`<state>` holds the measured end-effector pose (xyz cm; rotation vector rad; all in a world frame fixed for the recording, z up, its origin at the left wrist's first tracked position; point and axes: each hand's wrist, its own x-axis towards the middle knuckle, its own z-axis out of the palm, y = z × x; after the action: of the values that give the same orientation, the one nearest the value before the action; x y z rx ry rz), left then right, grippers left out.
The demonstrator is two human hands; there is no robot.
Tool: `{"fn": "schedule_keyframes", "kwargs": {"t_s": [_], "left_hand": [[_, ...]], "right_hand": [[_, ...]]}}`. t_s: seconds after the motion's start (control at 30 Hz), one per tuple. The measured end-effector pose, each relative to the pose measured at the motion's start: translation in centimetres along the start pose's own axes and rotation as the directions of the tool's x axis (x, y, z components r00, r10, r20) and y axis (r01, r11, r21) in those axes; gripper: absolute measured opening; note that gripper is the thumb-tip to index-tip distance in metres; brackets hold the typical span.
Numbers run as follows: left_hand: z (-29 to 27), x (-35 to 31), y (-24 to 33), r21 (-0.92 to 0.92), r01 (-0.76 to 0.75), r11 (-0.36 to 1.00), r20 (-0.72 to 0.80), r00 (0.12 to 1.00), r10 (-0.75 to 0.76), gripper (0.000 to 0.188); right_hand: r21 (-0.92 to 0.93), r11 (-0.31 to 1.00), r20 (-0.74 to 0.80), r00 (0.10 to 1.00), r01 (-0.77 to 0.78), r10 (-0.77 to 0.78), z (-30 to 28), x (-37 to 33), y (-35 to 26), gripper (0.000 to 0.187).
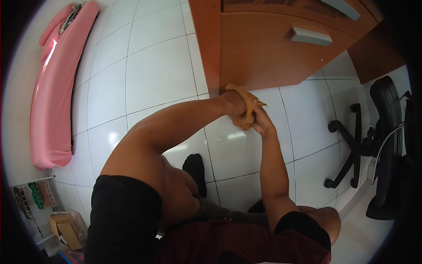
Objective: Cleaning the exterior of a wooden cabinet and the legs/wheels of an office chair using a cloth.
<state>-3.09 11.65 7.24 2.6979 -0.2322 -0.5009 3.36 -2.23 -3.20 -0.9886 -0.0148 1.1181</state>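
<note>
A crumpled orange-tan cloth (248, 105) is bunched between my two hands, low in front of the wooden drawer cabinet (259, 53). My left hand (235, 102) is closed on it near the cabinet's lower corner, partly covered by its folds. From the right, my right hand (262, 120) grips the cloth's other side, fingers curled into it. Some fingers of both hands are hidden by the fabric. Two light grey handles show on the cabinet, the nearer handle (312, 36) on the lower drawer.
White tiles make up the floor (158, 70). A black wheeled office chair (382, 149) stands at the right. At the far left lies a pink-covered sofa or mattress (57, 97). An opened cardboard box (68, 229) sits by a wire rack (37, 198) at the lower left.
</note>
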Motion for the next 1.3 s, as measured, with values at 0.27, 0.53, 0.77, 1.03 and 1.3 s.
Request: {"fn": "schedule_keyframes", "kwargs": {"t_s": [0.27,0.53,0.77,1.03,1.3], "left_hand": [[0.8,1.3,-2.5,-0.048,0.467,0.883,0.802,0.545,-0.245,0.036],[6.0,-2.9,-5.0,0.244,0.267,0.932,0.872,0.361,-0.331,0.04],[14.6,-2.5,-10.5,-0.459,0.455,0.763,0.853,0.466,0.235,0.037],[9.9,-4.9,-4.4,0.122,-0.347,0.93,0.574,0.789,0.219,0.035],[4.2,0.3,-1.8,0.0,0.131,0.991,0.454,0.883,-0.116,0.04]], "right_hand": [[0.194,0.883,-0.195,0.899,0.427,-0.391,2.9,-0.3,-5.3,0.039],[0.159,0.368,0.203,0.335,0.916,-0.92,21.1,-7.3,-16.4,0.037],[-0.349,-0.348,0.491,-0.146,0.87,-0.859,18.4,2.6,-2.2,0.023],[0.155,0.896,-0.7,0.686,0.416,-0.198,12.5,8.5,7.6,0.047],[0.204,0.723,-0.827,0.511,0.66,-0.233,-5.4,12.2,-7.7,0.065]]}}
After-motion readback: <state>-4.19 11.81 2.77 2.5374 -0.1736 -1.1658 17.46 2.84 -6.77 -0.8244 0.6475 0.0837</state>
